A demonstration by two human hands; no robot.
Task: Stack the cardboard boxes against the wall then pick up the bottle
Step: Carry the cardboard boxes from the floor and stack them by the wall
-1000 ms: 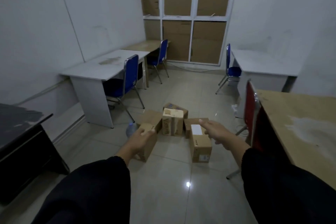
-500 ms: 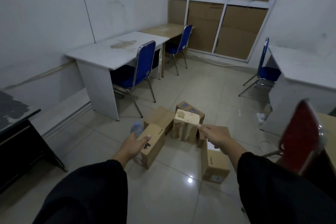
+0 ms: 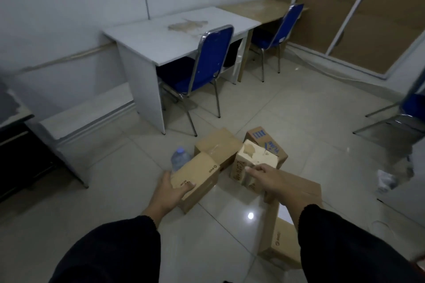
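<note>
Brown cardboard fills the left hand: its thumb lies over the top of the near end of the PICO-marked box and its fingers wrap the box's left side in a wide grip. The right hand reaches the near top edge of the pale torn-top box with its fingers bent against it; I cannot tell whether they hold it. A long box lies under the right forearm. Farther off sit a plain brown box and a blue-printed box, all on the tiled floor. The clear bottle stands just beside the far left end of the PICO-marked box. Beyond, a white desk and a blue chair stand by the left wall.
</note>
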